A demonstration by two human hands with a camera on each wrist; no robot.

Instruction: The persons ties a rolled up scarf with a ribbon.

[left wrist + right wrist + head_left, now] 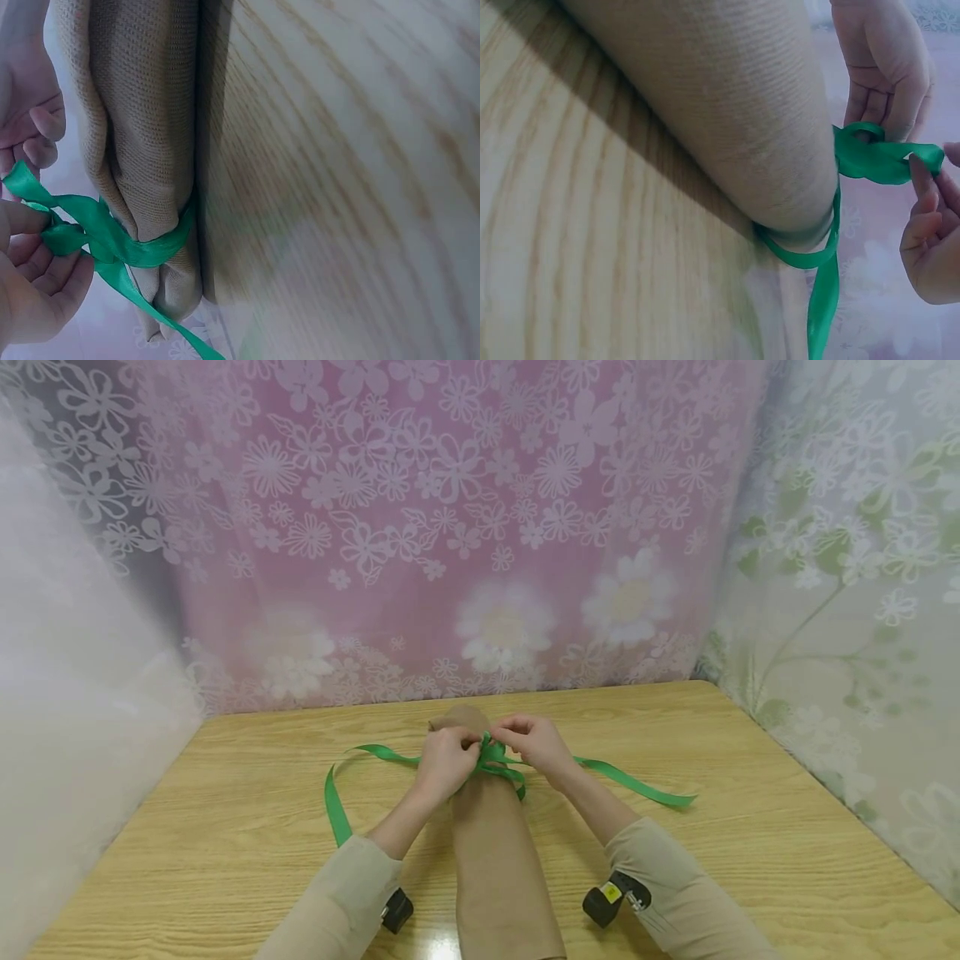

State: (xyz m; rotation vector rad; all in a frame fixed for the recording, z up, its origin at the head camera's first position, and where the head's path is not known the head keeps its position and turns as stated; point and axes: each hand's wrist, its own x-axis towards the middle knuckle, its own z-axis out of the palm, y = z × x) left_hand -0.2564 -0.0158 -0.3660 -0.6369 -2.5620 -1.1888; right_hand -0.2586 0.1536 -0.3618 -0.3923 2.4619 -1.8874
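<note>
A green ribbon (492, 757) is wrapped around a long brown cloth bundle (498, 868) near its far end, with loops at the wrap. The left hand (444, 763) pinches the ribbon between thumb and fingers on the bundle's left. Across from it, the right hand (537, 747) pinches a raised part of the ribbon. In the left wrist view the coarse woven cloth (142, 105) looks folded and drawn in under the ribbon (154, 251). A twisted ribbon loop (881, 161) reaches the right hand (937, 251) in the right wrist view. Fingers hide part of the crossing.
One ribbon tail (332, 797) curves over the left of the wooden table (750, 860); another tail (637, 783) stretches to the right. Behind the table hangs a pink flowered curtain (420, 568). Black wrist cameras, one being the right camera (603, 902), sit under the sleeves.
</note>
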